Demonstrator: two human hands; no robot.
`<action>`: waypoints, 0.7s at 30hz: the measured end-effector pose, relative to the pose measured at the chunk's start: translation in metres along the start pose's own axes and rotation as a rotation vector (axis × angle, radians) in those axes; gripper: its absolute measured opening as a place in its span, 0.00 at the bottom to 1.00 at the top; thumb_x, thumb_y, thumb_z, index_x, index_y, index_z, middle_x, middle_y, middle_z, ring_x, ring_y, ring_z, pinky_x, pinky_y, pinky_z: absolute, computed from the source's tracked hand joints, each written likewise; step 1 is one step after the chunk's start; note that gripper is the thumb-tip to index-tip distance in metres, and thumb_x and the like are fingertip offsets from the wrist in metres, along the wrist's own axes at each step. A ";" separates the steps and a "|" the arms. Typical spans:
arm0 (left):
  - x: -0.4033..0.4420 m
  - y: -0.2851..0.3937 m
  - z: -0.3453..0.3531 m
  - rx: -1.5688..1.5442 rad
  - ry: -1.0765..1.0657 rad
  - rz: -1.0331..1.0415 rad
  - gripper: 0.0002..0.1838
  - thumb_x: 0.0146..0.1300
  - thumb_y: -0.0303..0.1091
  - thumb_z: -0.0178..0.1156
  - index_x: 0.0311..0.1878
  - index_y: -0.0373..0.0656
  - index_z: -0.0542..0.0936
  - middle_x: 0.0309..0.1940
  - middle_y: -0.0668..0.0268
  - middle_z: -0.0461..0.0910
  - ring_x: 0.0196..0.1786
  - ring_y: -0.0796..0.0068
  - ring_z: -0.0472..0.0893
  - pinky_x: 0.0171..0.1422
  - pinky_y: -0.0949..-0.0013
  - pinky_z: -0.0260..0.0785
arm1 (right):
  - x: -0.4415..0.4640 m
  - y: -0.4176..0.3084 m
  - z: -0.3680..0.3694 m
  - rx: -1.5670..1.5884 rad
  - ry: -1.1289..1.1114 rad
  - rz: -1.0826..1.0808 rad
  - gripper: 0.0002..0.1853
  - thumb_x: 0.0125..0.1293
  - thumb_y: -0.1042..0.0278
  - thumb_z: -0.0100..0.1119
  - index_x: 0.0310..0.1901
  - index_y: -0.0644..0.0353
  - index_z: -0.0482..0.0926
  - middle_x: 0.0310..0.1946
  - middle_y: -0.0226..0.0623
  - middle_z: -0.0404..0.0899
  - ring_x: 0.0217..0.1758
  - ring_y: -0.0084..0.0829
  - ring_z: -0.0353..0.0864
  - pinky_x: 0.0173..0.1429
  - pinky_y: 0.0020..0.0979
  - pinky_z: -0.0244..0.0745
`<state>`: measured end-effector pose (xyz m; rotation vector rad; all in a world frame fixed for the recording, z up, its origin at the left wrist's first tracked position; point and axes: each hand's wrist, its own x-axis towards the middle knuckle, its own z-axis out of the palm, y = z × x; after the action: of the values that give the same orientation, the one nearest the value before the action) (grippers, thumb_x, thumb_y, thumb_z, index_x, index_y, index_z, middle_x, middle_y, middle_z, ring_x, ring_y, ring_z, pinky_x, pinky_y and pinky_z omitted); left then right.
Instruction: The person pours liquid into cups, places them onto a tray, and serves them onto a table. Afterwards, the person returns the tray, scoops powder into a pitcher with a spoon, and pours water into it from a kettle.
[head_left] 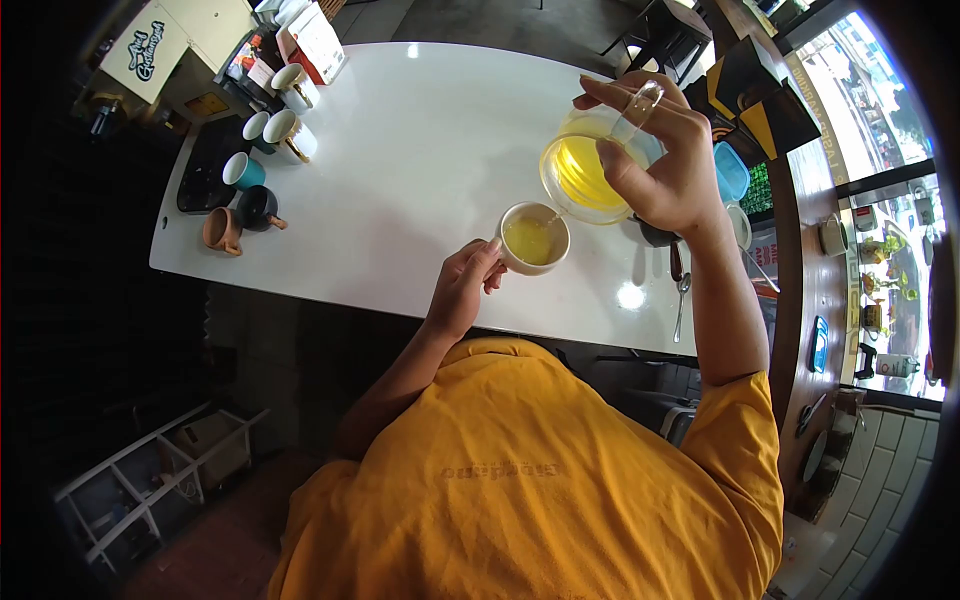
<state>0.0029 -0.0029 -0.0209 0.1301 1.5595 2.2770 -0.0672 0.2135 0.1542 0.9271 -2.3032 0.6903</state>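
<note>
My left hand (466, 284) is closed on the handle side of a pale cup (535, 239), held over the near edge of the white table. Yellow-green liquid shows inside the cup. Up and to the right, my right hand (660, 150) grips the clear handle of a glass pitcher (585, 178) with bright yellow liquid in it. The pitcher is tilted toward the cup, and a thin stream runs from its lip into the cup.
Several cups and mugs (290, 135) stand at the left of the white table (400, 180), near a black tray (206, 165). A spoon (682, 300), a blue container (731, 172) and black-and-yellow boxes (750, 100) are on the right.
</note>
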 end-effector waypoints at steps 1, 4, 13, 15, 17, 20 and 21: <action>0.001 -0.003 -0.001 0.003 -0.003 -0.017 0.19 0.73 0.44 0.45 0.38 0.39 0.77 0.27 0.71 0.74 0.30 0.83 0.68 0.36 0.77 0.61 | 0.000 0.000 0.000 0.000 -0.001 0.003 0.16 0.45 0.62 0.60 0.33 0.63 0.86 0.39 0.41 0.86 0.43 0.36 0.81 0.60 0.39 0.70; 0.002 -0.005 -0.003 0.000 -0.014 -0.036 0.19 0.73 0.43 0.44 0.42 0.38 0.77 0.28 0.70 0.74 0.30 0.82 0.69 0.37 0.76 0.60 | 0.000 -0.001 0.001 -0.004 -0.004 0.008 0.16 0.45 0.61 0.60 0.33 0.63 0.86 0.39 0.40 0.86 0.42 0.36 0.81 0.61 0.39 0.70; 0.000 0.024 0.006 0.007 -0.053 0.016 0.19 0.73 0.44 0.43 0.42 0.37 0.77 0.28 0.69 0.74 0.31 0.82 0.68 0.37 0.75 0.60 | -0.001 -0.001 0.002 -0.014 -0.019 0.027 0.17 0.45 0.61 0.61 0.34 0.63 0.86 0.39 0.40 0.86 0.42 0.37 0.82 0.61 0.39 0.70; 0.001 0.021 0.005 -0.001 -0.062 0.026 0.19 0.73 0.44 0.43 0.42 0.37 0.77 0.28 0.69 0.74 0.31 0.82 0.68 0.37 0.75 0.60 | 0.000 -0.001 0.002 -0.021 -0.020 0.022 0.17 0.44 0.61 0.61 0.34 0.63 0.86 0.39 0.40 0.86 0.42 0.37 0.82 0.62 0.40 0.69; 0.005 0.009 0.000 0.021 -0.047 -0.013 0.19 0.73 0.44 0.43 0.41 0.37 0.76 0.28 0.69 0.74 0.31 0.81 0.68 0.38 0.75 0.60 | 0.001 -0.003 0.001 -0.023 -0.008 0.035 0.17 0.45 0.61 0.60 0.34 0.63 0.86 0.40 0.40 0.86 0.42 0.36 0.82 0.61 0.40 0.70; 0.008 -0.004 -0.006 0.041 -0.036 -0.046 0.19 0.73 0.44 0.44 0.41 0.37 0.76 0.28 0.69 0.74 0.30 0.81 0.68 0.37 0.75 0.60 | 0.002 -0.004 0.000 -0.041 -0.016 0.029 0.16 0.45 0.61 0.60 0.33 0.63 0.86 0.40 0.40 0.86 0.43 0.37 0.82 0.61 0.40 0.70; 0.009 -0.007 -0.008 0.041 -0.037 -0.047 0.19 0.73 0.44 0.44 0.41 0.37 0.76 0.28 0.69 0.74 0.30 0.81 0.68 0.37 0.75 0.60 | 0.002 -0.003 0.001 -0.042 -0.016 0.030 0.16 0.45 0.61 0.60 0.33 0.63 0.86 0.40 0.40 0.86 0.43 0.37 0.82 0.61 0.40 0.70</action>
<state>-0.0058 -0.0042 -0.0314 0.1440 1.5748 2.1953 -0.0663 0.2103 0.1554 0.8839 -2.3405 0.6468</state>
